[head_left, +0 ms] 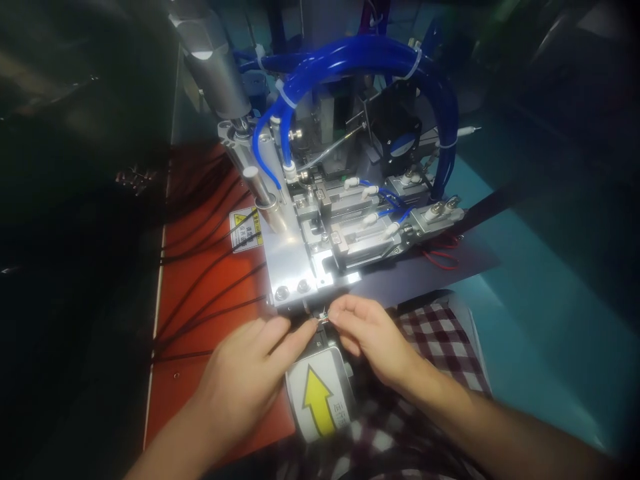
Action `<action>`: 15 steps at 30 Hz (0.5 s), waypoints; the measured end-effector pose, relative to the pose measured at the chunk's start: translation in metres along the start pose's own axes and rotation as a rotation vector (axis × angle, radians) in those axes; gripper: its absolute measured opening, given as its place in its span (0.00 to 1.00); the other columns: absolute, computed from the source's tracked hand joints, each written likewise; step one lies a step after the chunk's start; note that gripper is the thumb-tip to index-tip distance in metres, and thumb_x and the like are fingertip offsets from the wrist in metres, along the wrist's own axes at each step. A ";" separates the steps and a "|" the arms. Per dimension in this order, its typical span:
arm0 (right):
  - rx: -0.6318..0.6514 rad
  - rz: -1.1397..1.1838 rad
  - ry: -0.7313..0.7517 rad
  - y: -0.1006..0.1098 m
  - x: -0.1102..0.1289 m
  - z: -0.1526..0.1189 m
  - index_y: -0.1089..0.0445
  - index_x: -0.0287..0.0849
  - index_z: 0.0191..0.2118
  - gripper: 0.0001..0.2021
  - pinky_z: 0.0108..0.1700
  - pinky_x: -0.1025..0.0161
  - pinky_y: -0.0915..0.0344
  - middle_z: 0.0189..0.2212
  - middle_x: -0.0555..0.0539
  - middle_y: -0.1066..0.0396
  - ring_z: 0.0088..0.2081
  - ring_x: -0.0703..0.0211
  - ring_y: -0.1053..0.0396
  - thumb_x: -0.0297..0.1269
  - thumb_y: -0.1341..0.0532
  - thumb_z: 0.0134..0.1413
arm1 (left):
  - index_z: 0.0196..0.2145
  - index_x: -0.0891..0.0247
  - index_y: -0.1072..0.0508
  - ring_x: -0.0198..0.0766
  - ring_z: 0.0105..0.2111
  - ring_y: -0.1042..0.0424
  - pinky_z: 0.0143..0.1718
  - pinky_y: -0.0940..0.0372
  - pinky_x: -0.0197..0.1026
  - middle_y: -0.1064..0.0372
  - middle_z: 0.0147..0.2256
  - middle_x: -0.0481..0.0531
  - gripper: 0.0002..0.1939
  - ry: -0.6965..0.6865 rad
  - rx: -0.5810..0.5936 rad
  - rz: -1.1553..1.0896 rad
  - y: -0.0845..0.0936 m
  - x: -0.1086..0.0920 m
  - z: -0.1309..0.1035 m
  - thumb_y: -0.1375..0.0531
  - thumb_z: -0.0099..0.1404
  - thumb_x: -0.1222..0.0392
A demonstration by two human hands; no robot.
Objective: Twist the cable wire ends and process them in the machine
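Observation:
A tiny shiny part with a greenish spot (pixel 323 316) sits at the front edge of the machine, between my fingertips; its exact kind is too small to make out. My right hand (pixel 367 328) pinches it from the right with thumb and forefinger, other fingers curled. From the left, my left hand (pixel 247 363) reaches in with its thumb stretched to the part, the other fingers bent and their tips hidden. Directly above both hands is the bright metal plate (pixel 287 263) of the machine. Below them lies a white block with a yellow arrow (pixel 319 397).
Blue air hoses (pixel 370 57) arch over the small cylinders (pixel 367 237). A thick metal cylinder (pixel 215 73) stands at the upper left. Black cables (pixel 200 320) cross the orange base plate (pixel 185 400), near a warning label (pixel 245 230). Checked cloth (pixel 445 340) covers my lap.

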State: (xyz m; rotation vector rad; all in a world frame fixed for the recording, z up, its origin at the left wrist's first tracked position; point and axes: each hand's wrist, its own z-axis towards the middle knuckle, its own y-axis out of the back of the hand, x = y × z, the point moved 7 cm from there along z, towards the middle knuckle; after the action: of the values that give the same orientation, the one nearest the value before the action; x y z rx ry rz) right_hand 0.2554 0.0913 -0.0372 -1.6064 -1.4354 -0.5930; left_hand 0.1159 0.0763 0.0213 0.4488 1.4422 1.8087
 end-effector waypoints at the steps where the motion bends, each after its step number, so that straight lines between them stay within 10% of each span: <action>1: -0.001 -0.010 -0.006 0.000 0.000 0.000 0.38 0.41 0.24 0.11 0.20 0.68 0.56 0.10 0.60 0.47 0.15 0.70 0.52 0.41 0.40 0.51 | 0.54 0.62 0.36 0.37 0.27 0.38 0.25 0.42 0.37 0.35 0.32 0.52 0.20 0.000 0.010 -0.009 -0.001 0.000 -0.001 0.56 0.69 0.70; 15: -0.110 -0.104 0.101 0.003 0.014 -0.003 0.34 0.38 0.26 0.08 0.19 0.71 0.53 0.16 0.58 0.44 0.18 0.72 0.49 0.36 0.39 0.51 | 0.54 0.62 0.36 0.38 0.28 0.39 0.26 0.42 0.38 0.36 0.32 0.51 0.20 0.018 0.019 -0.048 -0.001 0.002 -0.002 0.55 0.68 0.71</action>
State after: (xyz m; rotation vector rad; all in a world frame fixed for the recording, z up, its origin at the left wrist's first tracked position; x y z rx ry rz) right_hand 0.2617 0.0963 -0.0246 -1.5702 -1.4388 -0.8140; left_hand 0.1132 0.0765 0.0193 0.4046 1.4708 1.7663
